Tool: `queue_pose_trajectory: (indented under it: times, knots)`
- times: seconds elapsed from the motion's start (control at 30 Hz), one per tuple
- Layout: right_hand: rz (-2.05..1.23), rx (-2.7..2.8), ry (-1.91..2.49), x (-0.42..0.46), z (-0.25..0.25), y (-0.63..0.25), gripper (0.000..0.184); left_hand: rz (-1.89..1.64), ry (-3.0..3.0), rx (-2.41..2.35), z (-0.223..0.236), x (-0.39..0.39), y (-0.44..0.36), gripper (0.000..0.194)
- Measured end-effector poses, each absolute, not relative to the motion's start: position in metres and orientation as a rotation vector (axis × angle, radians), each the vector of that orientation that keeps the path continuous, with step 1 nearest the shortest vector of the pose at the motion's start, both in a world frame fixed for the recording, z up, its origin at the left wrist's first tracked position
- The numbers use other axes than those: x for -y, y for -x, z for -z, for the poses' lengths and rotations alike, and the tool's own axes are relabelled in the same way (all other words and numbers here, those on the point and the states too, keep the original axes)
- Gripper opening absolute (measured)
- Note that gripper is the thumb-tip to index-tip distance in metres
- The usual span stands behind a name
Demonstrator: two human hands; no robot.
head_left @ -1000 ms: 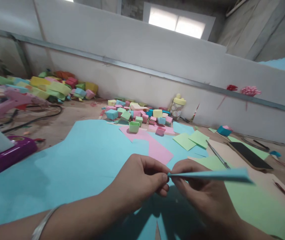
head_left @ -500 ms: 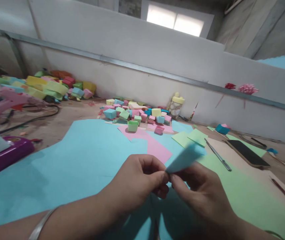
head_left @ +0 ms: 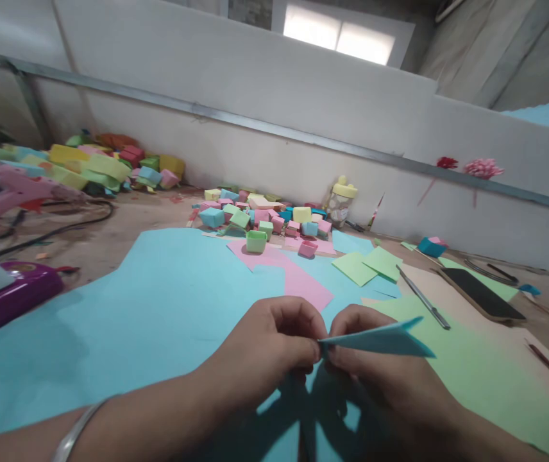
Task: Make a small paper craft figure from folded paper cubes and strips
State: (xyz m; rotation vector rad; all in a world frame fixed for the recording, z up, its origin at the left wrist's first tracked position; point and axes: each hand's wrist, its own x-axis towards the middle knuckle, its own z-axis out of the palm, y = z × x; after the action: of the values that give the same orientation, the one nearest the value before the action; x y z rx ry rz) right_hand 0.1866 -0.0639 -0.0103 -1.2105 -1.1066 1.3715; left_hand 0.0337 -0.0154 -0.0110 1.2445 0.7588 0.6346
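A folded piece of blue paper point(head_left: 383, 339) is pinched at its narrow end, its wider, split end pointing right. My left hand point(head_left: 274, 346) closes thumb and fingers on the tip, a silver bangle on that wrist. Close against it, my right hand point(head_left: 380, 372) grips the same paper between thumb and forefinger, partly covered by it. Both hands are above a large light blue sheet point(head_left: 173, 301). Below them, a dark slender object point(head_left: 302, 439) shows in shadow; I cannot make out its kind.
Small folded paper boxes point(head_left: 260, 215) are heaped by the wall, a green box point(head_left: 256, 242) in front. At right are green paper squares point(head_left: 368, 266), a metal pen-like tool point(head_left: 423, 298) and a phone point(head_left: 483, 294). A purple tape dispenser point(head_left: 24, 289) and pink glue gun point(head_left: 15, 192) stand left.
The folded blue paper has swung down from pointing up and right to lying nearly level toward the right. Both hands still pinch its narrow end, almost in the same place.
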Motion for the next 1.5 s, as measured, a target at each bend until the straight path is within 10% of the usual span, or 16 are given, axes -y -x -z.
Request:
queue_pose_trajectory:
  times: [0.37,1.5]
  knots:
    - [-1.62,0.965,1.026,0.056,0.017,-0.189,0.011,-0.573,-0.912,-0.713,0.017,0.022,-0.04,0.017]
    - [-0.76,1.527,1.471,0.068,0.013,-0.184,0.008,-0.727,-1.569,-0.934,0.01,0.021,-0.035,0.009]
